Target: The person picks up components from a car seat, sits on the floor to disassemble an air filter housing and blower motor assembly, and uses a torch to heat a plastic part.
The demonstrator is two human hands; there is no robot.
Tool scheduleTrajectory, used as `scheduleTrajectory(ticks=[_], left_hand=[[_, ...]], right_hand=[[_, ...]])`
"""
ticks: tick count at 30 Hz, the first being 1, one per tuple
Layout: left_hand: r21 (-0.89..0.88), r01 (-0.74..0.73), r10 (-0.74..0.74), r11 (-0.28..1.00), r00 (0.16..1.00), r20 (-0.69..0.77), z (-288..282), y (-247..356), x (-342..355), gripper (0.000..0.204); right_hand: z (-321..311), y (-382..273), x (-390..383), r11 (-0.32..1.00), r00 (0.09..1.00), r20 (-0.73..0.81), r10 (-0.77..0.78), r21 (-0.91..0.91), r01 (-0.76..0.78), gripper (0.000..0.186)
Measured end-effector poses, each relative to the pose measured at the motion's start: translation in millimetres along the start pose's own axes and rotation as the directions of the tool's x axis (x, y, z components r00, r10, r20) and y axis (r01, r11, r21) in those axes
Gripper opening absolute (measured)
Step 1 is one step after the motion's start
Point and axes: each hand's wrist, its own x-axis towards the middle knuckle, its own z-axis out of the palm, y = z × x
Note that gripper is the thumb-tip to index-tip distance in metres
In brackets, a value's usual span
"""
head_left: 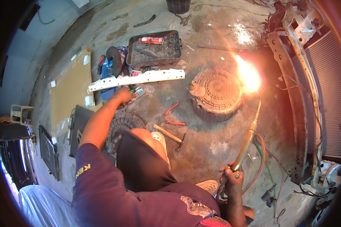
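Note:
My right hand (233,176) is closed around the handle of a long brass gas torch (244,147), which points up and away. A bright orange flame (247,73) burns at its tip, beside a round, ribbed, drum-like block (218,92) on the floor. The glare hides the nozzle end. Stretched forward, my left hand (123,95) is beside a long white perforated metal bar (140,78). Its fingers are closed at a small clear object with a green part (139,91), too small to name. Red-handled pliers (172,114) and a wooden-handled hammer (167,133) lie between my arms.
A dark metal tray (155,60) of debris, with a red can (150,40) in it, stands beyond the bar. Flat cardboard (70,90) lies at left. Red and green hoses (262,162) trail by my right arm. A vehicle body frame (305,75) borders the right side.

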Motion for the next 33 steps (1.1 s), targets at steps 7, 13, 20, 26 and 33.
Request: scheduleTrajectory(ticks=[7, 13, 20, 26, 33], left_hand=[[-0.786, -0.027, -0.186, 0.617, 0.966, -0.180, 50.6, -67.1, 175.6, 0.070], [-0.989, 0.057, -0.204, -0.135, 0.975, 0.084, 23.6, -14.1, 257.5, 0.066], [-0.981, -0.053, -0.219, 0.186, 0.971, -0.094, -15.7, 9.4, 300.2, 0.075], [-0.939, 0.164, -0.218, 0.302, 0.971, 0.100, -73.5, -46.9, 317.3, 0.068], [-0.157, 0.098, -0.153, 0.983, 0.908, -0.390, -80.6, -88.2, 260.8, 0.064]], right_hand=[[61.0, -62.6, 14.1, 0.972, 0.973, -0.017, -0.229, 0.056, 0.230, 0.087], [100.9, -81.9, 45.6, 0.938, 0.943, -0.056, -0.328, 0.099, 0.332, 0.036], [117.5, -77.6, 53.8, 0.952, 0.953, -0.091, -0.288, 0.078, 0.296, 0.034], [126.8, -74.2, 74.8, 0.963, 0.966, -0.057, -0.252, 0.087, 0.256, 0.033], [128.2, -73.2, 87.4, 0.959, 0.961, -0.053, -0.271, 0.073, 0.274, 0.032]])
